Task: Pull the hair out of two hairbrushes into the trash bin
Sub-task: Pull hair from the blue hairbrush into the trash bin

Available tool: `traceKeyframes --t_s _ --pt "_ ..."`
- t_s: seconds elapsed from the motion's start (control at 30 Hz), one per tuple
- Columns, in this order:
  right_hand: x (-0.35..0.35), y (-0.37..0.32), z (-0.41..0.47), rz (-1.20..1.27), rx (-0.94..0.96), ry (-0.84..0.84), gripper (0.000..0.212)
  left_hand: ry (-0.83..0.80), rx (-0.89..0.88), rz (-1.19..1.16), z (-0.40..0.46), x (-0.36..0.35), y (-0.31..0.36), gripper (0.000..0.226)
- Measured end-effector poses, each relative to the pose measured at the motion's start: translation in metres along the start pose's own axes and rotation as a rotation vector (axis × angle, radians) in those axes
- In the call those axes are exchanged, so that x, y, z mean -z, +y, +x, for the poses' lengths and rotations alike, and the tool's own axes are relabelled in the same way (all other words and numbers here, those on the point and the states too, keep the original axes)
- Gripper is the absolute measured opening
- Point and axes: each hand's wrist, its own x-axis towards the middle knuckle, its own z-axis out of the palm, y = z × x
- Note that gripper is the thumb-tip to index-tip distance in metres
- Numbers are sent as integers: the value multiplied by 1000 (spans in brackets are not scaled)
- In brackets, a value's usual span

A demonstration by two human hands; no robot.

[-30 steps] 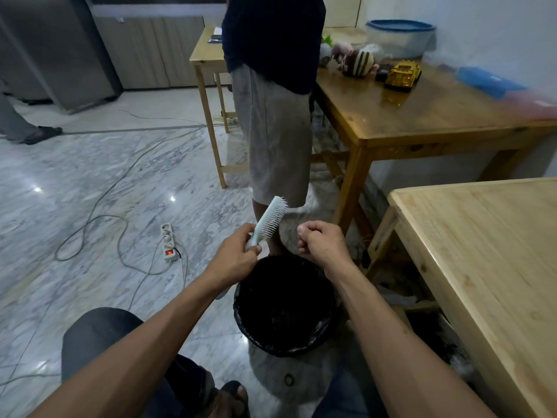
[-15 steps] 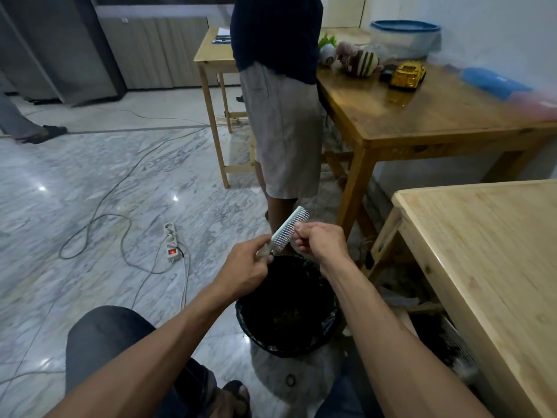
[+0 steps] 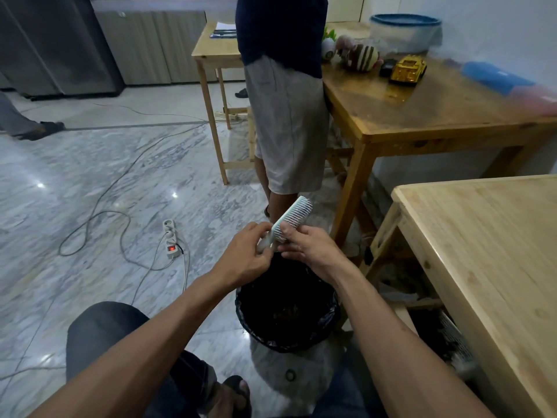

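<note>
A pale blue-white hairbrush (image 3: 294,216) tilts up to the right above the trash bin (image 3: 287,315), which has a black liner and dark debris inside. My left hand (image 3: 244,258) grips the brush by its handle. My right hand (image 3: 307,245) has its thumb and fingers pinched at the lower bristles, touching the brush head. Whether hair is between those fingers is too small to tell. Only one hairbrush is in view.
A person in grey shorts (image 3: 289,125) stands just beyond the bin. A light wooden table (image 3: 488,267) is at my right, a darker one (image 3: 422,116) with toys behind it. A power strip (image 3: 171,242) and cables lie on the marble floor to the left.
My right hand has moved from beside the brush onto its bristles. The brush has turned so its bristles face right, and both hands have come closer together over the bin.
</note>
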Motion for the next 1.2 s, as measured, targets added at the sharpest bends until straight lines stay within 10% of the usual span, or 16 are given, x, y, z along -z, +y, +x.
traceKeyframes --t_s 0.6,0.9,1.2 --pt "-3 8 0 -633 17 213 32 -34 33 117 0 0 -11 56" --pt "-4 -1 -5 -464 -51 4 55 5 29 72 0 3 -9 52" --pt "-5 0 -3 -145 -81 137 18 -29 -41 170 -5 -2 -6 50"
